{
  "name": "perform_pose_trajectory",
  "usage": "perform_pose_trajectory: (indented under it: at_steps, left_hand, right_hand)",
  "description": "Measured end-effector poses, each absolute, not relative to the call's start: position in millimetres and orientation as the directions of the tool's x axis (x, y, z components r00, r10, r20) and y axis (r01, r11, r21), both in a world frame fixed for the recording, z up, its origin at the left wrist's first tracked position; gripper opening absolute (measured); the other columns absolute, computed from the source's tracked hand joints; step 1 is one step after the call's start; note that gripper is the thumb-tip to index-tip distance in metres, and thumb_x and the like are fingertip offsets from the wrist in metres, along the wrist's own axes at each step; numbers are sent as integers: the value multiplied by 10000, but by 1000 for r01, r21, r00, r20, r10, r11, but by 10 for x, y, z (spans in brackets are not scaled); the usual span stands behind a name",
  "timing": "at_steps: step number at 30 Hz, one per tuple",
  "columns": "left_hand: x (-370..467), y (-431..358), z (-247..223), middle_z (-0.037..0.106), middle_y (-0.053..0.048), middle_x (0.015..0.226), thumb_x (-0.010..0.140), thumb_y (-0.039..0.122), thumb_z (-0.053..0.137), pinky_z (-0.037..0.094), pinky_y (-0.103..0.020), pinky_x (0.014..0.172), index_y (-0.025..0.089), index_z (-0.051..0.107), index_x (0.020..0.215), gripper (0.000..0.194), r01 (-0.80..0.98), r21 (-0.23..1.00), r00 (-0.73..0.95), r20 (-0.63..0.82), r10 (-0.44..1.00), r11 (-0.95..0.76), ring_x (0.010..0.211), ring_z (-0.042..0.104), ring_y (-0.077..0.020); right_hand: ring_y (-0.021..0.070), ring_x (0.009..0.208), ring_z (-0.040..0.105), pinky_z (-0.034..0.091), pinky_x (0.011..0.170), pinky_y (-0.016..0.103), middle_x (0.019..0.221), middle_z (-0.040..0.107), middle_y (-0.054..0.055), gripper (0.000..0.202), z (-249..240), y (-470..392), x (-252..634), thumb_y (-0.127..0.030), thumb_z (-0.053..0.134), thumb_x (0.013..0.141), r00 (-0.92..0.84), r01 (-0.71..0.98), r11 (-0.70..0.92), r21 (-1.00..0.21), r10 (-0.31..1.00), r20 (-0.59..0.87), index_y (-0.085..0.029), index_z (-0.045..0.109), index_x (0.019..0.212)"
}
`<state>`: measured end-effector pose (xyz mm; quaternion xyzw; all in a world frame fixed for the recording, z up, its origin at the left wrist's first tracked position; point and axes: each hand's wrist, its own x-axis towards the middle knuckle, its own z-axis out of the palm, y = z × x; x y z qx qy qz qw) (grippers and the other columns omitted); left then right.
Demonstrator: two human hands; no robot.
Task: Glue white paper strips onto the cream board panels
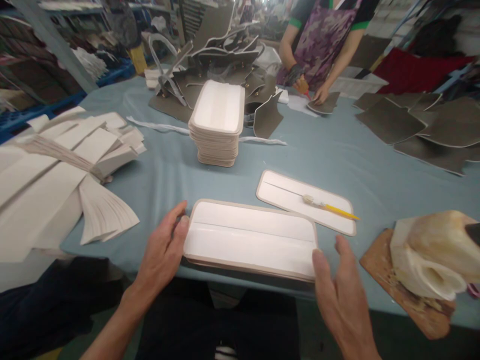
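Close to the table's front edge lies a thin stack of white rounded panels (251,242) with beige borders and a line along the top one. My left hand (161,252) is at its left end, thumb against the edge and fingers stretched out. At the opposite end, the thumb of my right hand (343,295) touches the corner while the other fingers stand apart from it. Just behind lies a single similar panel (277,189), with a yellow-handled brush (337,210) resting across it.
A tall pile of panels (217,112) stands mid-table. White strips (63,165) lie left. At right, a cut-open plastic jug (423,255) sits on a brown board (390,280). Grey-brown pieces (423,120) lie farther back. Across the table, a co-worker (324,45) handles a dark piece.
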<state>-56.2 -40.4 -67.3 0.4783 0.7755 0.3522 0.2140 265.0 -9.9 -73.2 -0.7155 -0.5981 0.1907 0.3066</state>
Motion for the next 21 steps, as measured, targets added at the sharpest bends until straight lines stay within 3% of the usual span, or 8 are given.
perform_pose_trajectory:
  at_steps: [2, 4, 6, 8, 12, 17, 21]
  left_hand:
    - [-646, -287, -530, 568, -163, 1511, 1018, 547, 322, 367, -447, 1229, 101, 521, 1448, 651, 739, 655, -306, 117, 945, 158, 1408, 521, -280]
    - [-679, -92, -398, 570, -150, 1511, 1035, 490, 304, 345, -436, 1235, 112, 537, 1429, 593, 835, 550, -80, 171, 982, -28, 1416, 506, -262]
    - [-649, 151, -321, 606, -114, 1480, 1027, 468, 326, 333, -428, 1234, 152, 569, 1403, 548, 852, 496, 120, 130, 984, -169, 1401, 518, -253]
    - [-573, 391, -309, 670, -102, 1393, 1019, 467, 355, 397, -408, 1173, 187, 623, 1333, 499, 848, 463, 269, 42, 962, -257, 1319, 585, -255]
    - [-396, 696, -353, 772, -65, 1095, 1008, 508, 403, 507, -328, 933, 248, 709, 1117, 416, 843, 426, 409, -112, 905, -328, 1025, 705, -233]
    - [-285, 802, -313, 765, -64, 959, 1007, 513, 371, 476, -314, 800, 253, 710, 1049, 429, 845, 394, 456, -180, 872, -361, 875, 696, -232]
    - [-244, 879, -340, 742, -54, 814, 973, 531, 396, 429, -301, 693, 249, 728, 971, 436, 847, 404, 442, -175, 880, -346, 755, 672, -235]
  right_hand:
    - [386, 1313, 593, 470, 1101, 536, 1438, 617, 209, 695, -546, -189, 2644, -618, 455, 974, 174, 818, 1, -575, 953, 249, -105, 578, 1426]
    - [294, 1084, 725, 566, 960, 412, 1198, 762, 105, 372, -408, -318, 2537, -454, 492, 1014, -66, 823, 236, -517, 944, 324, -226, 703, 1219]
    - [215, 933, 758, 586, 853, 309, 1053, 798, 42, 226, -382, -453, 2310, -288, 509, 1022, -456, 657, 564, -500, 826, 332, -267, 713, 1118]
    - [196, 852, 758, 588, 779, 289, 1004, 796, 32, 197, -468, -569, 2002, -201, 529, 993, -701, 457, 726, -513, 649, 295, -239, 692, 1098]
    - [248, 835, 745, 602, 776, 382, 965, 767, 49, 137, -713, -694, 1445, -160, 578, 948, -731, 480, 703, -524, 651, 204, -192, 672, 1042]
    - [277, 781, 708, 611, 688, 441, 842, 718, 40, 62, -762, -712, 1187, -209, 593, 958, -648, 655, 627, -421, 753, 115, -197, 644, 924]
    - [267, 786, 684, 617, 742, 453, 844, 701, 58, 145, -745, -723, 1115, -313, 647, 941, -576, 726, 600, -337, 798, 179, -170, 637, 917]
